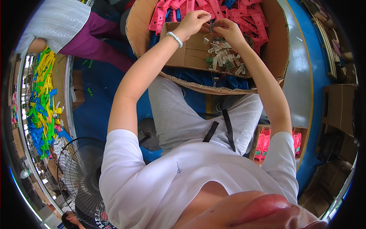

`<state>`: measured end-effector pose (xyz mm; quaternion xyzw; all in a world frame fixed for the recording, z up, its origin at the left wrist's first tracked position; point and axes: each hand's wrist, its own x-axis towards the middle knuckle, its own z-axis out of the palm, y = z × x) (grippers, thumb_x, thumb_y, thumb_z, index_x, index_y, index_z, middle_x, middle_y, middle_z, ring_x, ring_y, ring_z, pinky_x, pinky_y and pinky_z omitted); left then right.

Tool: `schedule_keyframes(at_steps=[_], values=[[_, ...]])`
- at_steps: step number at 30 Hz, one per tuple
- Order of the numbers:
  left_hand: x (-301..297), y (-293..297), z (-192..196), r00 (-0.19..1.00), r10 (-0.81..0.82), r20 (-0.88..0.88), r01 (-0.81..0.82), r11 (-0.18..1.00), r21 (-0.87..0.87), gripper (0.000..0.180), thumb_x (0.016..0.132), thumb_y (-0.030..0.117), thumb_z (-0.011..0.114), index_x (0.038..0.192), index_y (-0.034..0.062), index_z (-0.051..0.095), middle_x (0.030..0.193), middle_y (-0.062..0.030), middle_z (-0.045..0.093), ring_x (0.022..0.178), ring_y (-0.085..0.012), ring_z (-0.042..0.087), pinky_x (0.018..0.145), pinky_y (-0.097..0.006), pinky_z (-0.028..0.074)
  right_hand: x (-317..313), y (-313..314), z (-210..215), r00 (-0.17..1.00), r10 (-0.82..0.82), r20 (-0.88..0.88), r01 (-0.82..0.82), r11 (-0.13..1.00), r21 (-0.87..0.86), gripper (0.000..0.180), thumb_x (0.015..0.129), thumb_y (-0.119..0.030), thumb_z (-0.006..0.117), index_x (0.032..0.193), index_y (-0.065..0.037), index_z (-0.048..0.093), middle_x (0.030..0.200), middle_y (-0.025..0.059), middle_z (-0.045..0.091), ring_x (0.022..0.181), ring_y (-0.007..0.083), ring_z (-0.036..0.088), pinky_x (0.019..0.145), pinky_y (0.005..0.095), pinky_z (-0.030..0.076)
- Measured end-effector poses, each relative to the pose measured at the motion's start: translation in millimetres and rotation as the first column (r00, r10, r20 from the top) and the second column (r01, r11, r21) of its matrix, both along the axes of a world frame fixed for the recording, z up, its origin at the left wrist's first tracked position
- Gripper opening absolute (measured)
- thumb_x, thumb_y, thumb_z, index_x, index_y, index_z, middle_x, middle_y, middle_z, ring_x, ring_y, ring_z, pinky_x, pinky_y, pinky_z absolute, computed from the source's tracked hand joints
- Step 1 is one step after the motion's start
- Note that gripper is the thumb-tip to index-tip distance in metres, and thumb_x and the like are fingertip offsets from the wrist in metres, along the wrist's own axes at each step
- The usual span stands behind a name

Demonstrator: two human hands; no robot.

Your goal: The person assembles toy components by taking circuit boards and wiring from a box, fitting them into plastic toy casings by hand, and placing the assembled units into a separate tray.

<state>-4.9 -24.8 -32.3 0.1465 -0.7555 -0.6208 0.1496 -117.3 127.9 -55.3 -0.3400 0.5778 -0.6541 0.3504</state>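
Both my hands are raised over a smaller cardboard box [187,53] that sits in a big carton [280,57]. My right hand [231,33] is closed, its fingertips pinching a small grey part [212,27]. Close beside it my left hand [193,23], a beaded bracelet on its wrist, is closed in a pinch; what lies between those fingertips is too small to tell. Below the hands hangs a small white piece [206,40], seemingly on a thin wire. A heap of small white parts with wires [225,55] lies in the smaller box.
Pink plastic housings [248,19] fill the carton's far side, blue ones [198,77] its near side. At my right stands a box of pink parts [262,143]. To the left are a fan [82,171], a table with coloured plastic pieces [45,99] and another person [91,34].
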Motion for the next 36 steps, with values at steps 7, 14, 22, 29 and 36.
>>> schedule_keyframes(at_steps=[7,14,22,29,36], values=[[-106,-54,-37,1.000,-0.025,0.012,0.027,0.718,-0.695,0.022,0.089,0.016,0.061,0.103,-0.0001,0.066,0.095,-0.0189,0.070,0.086,-0.0323,0.068,0.077,-0.043,0.053,-30,14,11,0.987,-0.087,0.135,0.081,0.995,0.049,0.028,0.091,-0.004,0.062,0.117,0.004,0.061,0.102,0.0107,0.062,0.092,0.0212,0.067,0.085,0.0305,0.057],[-183,-63,-99,0.832,0.202,0.517,0.389,0.452,-0.803,0.047,0.094,0.047,0.044,0.136,0.0292,0.052,0.122,-0.0234,0.063,0.111,-0.0441,0.060,0.097,-0.053,0.045,-40,19,8,0.960,-0.268,0.076,0.270,0.963,-0.015,0.019,0.091,-0.007,0.066,0.106,0.004,0.067,0.095,0.0066,0.063,0.086,0.0153,0.064,0.080,0.0276,0.056],[-190,-32,-123,0.800,0.477,0.363,0.110,0.480,-0.871,0.051,0.091,0.045,0.050,0.138,0.0288,0.044,0.114,-0.0221,0.066,0.111,-0.0407,0.062,0.093,-0.055,0.046,-66,25,2,0.827,-0.506,-0.245,0.502,0.861,-0.084,0.018,0.085,-0.011,0.071,0.100,-0.001,0.072,0.081,0.0025,0.068,0.074,0.0082,0.060,0.071,0.0259,0.049],[-148,-76,-110,0.946,0.300,-0.125,-0.304,0.679,-0.668,0.022,0.088,0.016,0.054,0.094,-0.0038,0.061,0.092,-0.0293,0.065,0.089,-0.0472,0.062,0.079,-0.050,0.050,-51,15,17,0.942,-0.324,0.087,0.330,0.942,-0.067,0.021,0.092,-0.007,0.064,0.111,0.003,0.066,0.099,0.0068,0.065,0.085,0.0146,0.065,0.078,0.0280,0.057],[-113,-43,-84,0.908,0.028,0.419,0.210,0.834,-0.510,0.031,0.086,0.023,0.060,0.111,0.0069,0.067,0.098,-0.0128,0.072,0.077,-0.0242,0.072,0.078,-0.037,0.056,-61,32,-2,0.942,-0.327,0.074,0.328,0.945,-0.003,0.021,0.090,-0.007,0.066,0.105,0.007,0.064,0.090,0.0110,0.067,0.078,0.0180,0.068,0.068,0.0280,0.059]])
